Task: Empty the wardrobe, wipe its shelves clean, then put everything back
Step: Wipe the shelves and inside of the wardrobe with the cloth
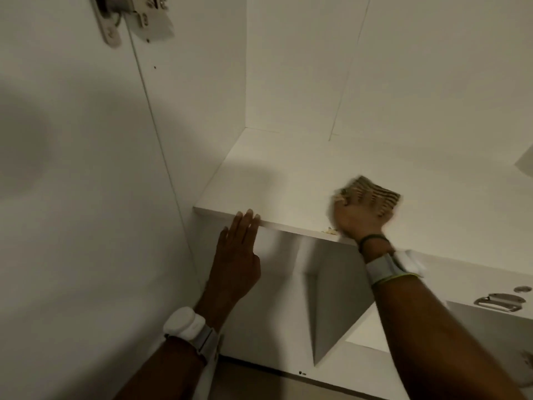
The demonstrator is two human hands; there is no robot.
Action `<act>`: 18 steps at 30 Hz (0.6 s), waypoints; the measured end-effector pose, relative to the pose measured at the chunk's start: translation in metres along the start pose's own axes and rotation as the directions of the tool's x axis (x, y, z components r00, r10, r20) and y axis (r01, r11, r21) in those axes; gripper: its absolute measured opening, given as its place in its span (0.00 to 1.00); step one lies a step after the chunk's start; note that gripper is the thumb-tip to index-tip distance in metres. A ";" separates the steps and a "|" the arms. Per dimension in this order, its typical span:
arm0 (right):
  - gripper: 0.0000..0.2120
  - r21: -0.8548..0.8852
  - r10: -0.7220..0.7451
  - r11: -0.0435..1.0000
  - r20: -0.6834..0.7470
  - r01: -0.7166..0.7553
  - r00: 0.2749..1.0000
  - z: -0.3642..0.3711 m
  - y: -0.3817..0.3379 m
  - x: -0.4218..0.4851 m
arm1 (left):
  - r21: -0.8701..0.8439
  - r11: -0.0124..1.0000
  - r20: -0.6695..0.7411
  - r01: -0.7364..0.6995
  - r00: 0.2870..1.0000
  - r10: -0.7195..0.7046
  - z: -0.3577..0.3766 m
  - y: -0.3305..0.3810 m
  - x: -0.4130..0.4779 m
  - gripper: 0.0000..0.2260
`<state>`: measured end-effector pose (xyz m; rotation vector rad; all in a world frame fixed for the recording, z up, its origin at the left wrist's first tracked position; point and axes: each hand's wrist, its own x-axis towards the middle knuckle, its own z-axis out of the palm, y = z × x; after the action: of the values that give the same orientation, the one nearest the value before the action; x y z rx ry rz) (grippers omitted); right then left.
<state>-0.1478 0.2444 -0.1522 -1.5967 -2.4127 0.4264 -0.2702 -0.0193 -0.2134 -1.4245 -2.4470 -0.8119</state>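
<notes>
1. Reaching up from the near edge of view, both forearms wear pale wristbands [184, 319]. The left hand [236, 255] is the nearer and lower one, its fingers [245, 223] straight and close together, tips resting on the front lip of the shelf [274, 180].
2. Right of it, a small scatter of pale crumbs [329, 231] lies on that same lip, just beside the near-left side of the right hand [360, 220].
3. The right hand sits on the shelf top, fingers curled round a bunched cloth [372, 194] that sticks out on the fist's far side. Both are blurred, so finer detail is lost.
4. The cloth looks tan with dark stripes, crumpled rather than folded flat.
5. The crumbs lie near and left of the cloth, so the next stroke likely has to draw back toward the front edge. The right hand is placed for it, while the left seems only to steady the person.
6. Farther back, the white shelf top runs to the rear panel of the wardrobe [302, 67], and a metal hinge [115, 13] sits high on the left wall.
</notes>
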 end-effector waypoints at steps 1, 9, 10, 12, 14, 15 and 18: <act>0.31 -0.001 -0.083 0.997 0.017 0.083 0.996 0.013 -0.030 -0.009 | -0.001 1.000 -0.001 -0.006 1.000 0.006 -0.002 -0.002 -0.005 0.39; 0.30 0.033 -0.616 0.784 0.153 0.619 0.772 0.081 -0.211 -0.124 | -0.286 0.883 0.206 0.372 0.924 -0.322 0.004 -0.014 -0.051 0.24; 0.30 0.023 -0.630 0.773 0.148 0.634 0.762 0.081 -0.210 -0.126 | -0.294 0.875 0.213 0.384 0.919 -0.332 0.004 -0.015 -0.052 0.23; 0.28 -0.006 -0.668 0.738 0.134 0.675 0.732 0.076 -0.194 -0.121 | -0.259 0.870 0.109 0.419 0.908 -0.404 0.006 -0.017 -0.043 0.25; 0.27 -0.014 -0.665 0.743 0.100 0.669 0.740 0.067 -0.160 -0.110 | -0.217 0.927 -0.053 0.305 0.945 -0.324 0.011 -0.014 -0.026 0.28; 0.27 -0.013 -0.637 0.769 0.062 0.639 0.768 0.061 -0.136 -0.103 | -0.196 0.960 -0.114 0.197 0.968 -0.222 0.010 -0.009 -0.016 0.28; 0.27 -0.045 -0.494 0.869 -0.028 0.493 0.869 0.033 -0.047 -0.081 | -0.207 0.978 -0.233 0.033 0.969 -0.082 -0.001 0.016 0.010 0.26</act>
<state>-0.1682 0.1479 -0.1682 -0.9206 -2.6804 0.2502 -0.2619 -0.0065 -0.2023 -1.2355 -2.2833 -1.2013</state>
